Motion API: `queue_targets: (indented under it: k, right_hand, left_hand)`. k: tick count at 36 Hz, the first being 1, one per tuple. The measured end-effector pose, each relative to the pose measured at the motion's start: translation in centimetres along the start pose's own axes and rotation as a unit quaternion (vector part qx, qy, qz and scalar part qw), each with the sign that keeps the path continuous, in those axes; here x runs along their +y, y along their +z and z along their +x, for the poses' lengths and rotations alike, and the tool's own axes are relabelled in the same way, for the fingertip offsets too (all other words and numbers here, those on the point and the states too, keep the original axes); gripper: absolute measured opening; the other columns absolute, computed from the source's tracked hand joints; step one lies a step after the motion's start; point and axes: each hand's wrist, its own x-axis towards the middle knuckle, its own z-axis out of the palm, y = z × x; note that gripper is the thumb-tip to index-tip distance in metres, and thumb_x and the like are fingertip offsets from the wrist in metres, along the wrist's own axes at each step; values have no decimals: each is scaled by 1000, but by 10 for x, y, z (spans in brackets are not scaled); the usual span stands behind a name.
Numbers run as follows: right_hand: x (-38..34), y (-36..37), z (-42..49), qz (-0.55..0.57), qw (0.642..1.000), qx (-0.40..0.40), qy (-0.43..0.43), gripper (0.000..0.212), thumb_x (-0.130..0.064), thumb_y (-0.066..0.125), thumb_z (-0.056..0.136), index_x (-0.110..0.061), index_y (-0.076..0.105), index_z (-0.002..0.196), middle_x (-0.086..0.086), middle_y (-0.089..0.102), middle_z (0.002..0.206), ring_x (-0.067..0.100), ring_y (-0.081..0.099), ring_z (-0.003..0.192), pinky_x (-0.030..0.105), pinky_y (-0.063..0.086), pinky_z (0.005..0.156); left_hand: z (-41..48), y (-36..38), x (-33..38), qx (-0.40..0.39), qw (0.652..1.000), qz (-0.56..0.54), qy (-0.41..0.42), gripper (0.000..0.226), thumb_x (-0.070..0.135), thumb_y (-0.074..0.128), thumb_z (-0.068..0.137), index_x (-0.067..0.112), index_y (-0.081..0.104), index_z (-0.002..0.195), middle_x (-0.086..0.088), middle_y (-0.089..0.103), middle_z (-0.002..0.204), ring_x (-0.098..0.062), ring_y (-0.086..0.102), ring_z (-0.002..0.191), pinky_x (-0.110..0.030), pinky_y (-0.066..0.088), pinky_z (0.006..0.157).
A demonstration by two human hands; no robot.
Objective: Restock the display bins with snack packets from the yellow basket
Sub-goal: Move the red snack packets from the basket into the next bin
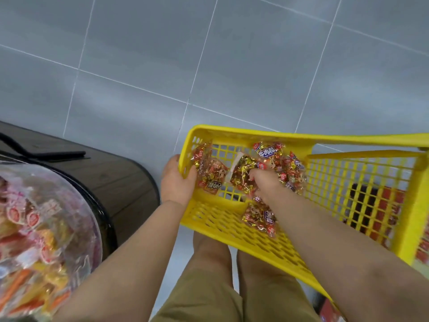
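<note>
the basket [255, 134] is held over the floor [232, 54], right of centre, above the person's legs [209, 287]. the left hand [177, 182] holds its left end wall, thumb inside. the right hand [263, 183] reaches in from the near side, down among the packets [269, 152] heaped in the basket's left half. a single packet [260, 217] lies nearer, under that forearm. the display bin [34, 217] is at the far left, with a stand [125, 182] between it and the basket.
</note>
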Motion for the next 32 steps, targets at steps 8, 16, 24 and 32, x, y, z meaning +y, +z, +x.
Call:
queue_targets:
  k: [8,16,24,32]
  right_hand:
    - [27,-59,-65,19,982,-188,-20,83,6,53,68,-10,26,144,26,58,106,28,51,90,40,44,78]
    - [25,-87,-52,101,958,-259,-74,46,7,51,76,-13,57,118,7,63,105,20,64,90,32,55,73]
    - [13,-97,40,-285,925,186,-171,75,-43,65,83,-11,34,143,15,38,145,31,33,134,39,31,111]
    - [-2,-95,62,-318,930,149,-104,69,-15,54,90,0,16,146,20,35,145,34,38,132,39,36,107]
  left_hand:
    - [-51,9,33,-192,962,-176,77,75,27,82,74,30,41,137,13,56,124,3,50,116,-10,37,101]
    - [-47,41,35,-344,897,-249,-122,9,18,71,86,27,69,89,6,67,78,-13,62,77,-31,50,71]
    - [-26,63,17,-260,918,-232,-191,33,22,64,91,22,54,123,0,62,93,-21,60,90,-39,51,82]
    - [-20,68,13,-249,926,-214,-189,38,15,57,95,19,51,131,-12,64,120,-31,60,111,-53,45,101]
